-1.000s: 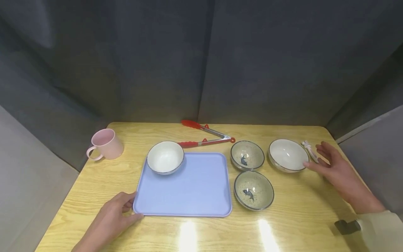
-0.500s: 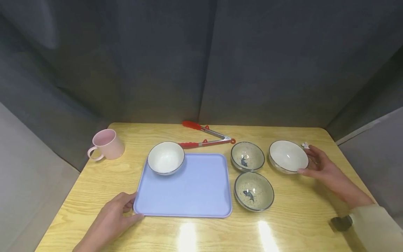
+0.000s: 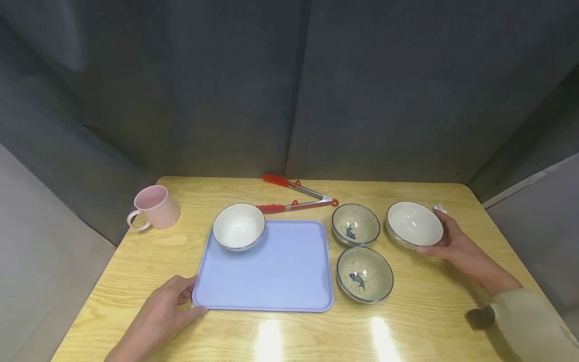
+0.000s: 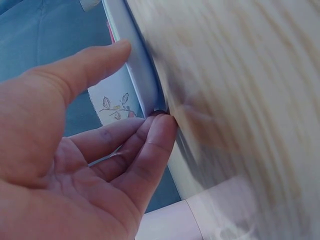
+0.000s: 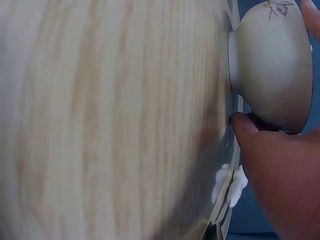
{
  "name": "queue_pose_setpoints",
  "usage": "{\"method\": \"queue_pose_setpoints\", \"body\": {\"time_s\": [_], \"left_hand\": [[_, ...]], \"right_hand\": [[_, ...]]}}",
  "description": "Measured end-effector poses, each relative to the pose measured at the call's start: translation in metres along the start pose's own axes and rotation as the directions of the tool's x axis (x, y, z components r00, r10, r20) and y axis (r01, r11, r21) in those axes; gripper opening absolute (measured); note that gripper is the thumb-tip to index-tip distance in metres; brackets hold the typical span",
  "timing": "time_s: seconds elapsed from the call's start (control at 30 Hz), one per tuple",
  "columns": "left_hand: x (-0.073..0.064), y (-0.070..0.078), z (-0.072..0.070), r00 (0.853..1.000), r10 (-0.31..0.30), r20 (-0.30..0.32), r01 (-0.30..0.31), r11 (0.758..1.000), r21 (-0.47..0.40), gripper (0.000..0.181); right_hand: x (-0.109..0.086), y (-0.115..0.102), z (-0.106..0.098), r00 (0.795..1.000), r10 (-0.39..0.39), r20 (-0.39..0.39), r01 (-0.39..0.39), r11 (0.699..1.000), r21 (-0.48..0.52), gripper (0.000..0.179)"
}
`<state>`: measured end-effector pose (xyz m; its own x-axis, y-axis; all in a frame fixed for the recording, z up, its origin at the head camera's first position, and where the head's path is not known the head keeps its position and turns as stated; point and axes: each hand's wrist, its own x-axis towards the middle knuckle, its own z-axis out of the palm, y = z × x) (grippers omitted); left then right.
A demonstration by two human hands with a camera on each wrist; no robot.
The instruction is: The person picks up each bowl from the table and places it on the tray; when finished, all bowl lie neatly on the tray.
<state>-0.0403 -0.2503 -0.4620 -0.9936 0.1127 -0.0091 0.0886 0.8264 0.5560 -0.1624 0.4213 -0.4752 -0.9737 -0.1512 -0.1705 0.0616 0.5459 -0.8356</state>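
Note:
My left hand (image 3: 165, 307) holds the near left corner of a blue rectangular tray (image 3: 294, 294). In the left wrist view its thumb lies at the tray's edge (image 4: 142, 75) and the curled fingertips press at the corner. My right hand (image 3: 459, 254) grips the right side of a white bowl (image 3: 412, 223) with a dark rim, thumb at the front and fingers round behind. The bowl's foot rests on the table in the right wrist view, one fingertip low beside it. A second white bowl (image 3: 238, 226) sits over the tray's far left corner.
Two speckled bowls (image 3: 355, 223) with blue fish stand between tray and right-hand bowl. Red-ended tongs (image 3: 307, 198) lie spread behind the tray. A pink mug (image 3: 157, 208) stands far left. A small white figure-shaped piece (image 5: 236, 185) lies behind my right hand. Dark curtains (image 3: 226, 100) hang behind the table.
My right hand has moved left and closed round the white bowl's right side, now covering most of the small white piece. The left hand and tray have stayed in place.

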Motion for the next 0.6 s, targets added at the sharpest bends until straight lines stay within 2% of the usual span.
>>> {"method": "queue_pose_setpoints", "body": {"time_s": [0.33, 0.6], "left_hand": [[0.002, 0.0, -0.0014, 0.999, -0.016, 0.036, 0.017, 1.0, -0.016, 0.068], [0.0018, 0.0002, -0.0006, 0.999, -0.027, 0.037, 0.028, 0.999, -0.022, 0.068]], "right_hand": [[0.0017, -0.0094, 0.0046, 0.999, 0.049, -0.006, -0.049, 0.997, -0.06, 0.131], [0.0028, -0.0056, 0.0097, 0.998, 0.056, -0.037, -0.06, 0.991, -0.116, 0.136]]}}
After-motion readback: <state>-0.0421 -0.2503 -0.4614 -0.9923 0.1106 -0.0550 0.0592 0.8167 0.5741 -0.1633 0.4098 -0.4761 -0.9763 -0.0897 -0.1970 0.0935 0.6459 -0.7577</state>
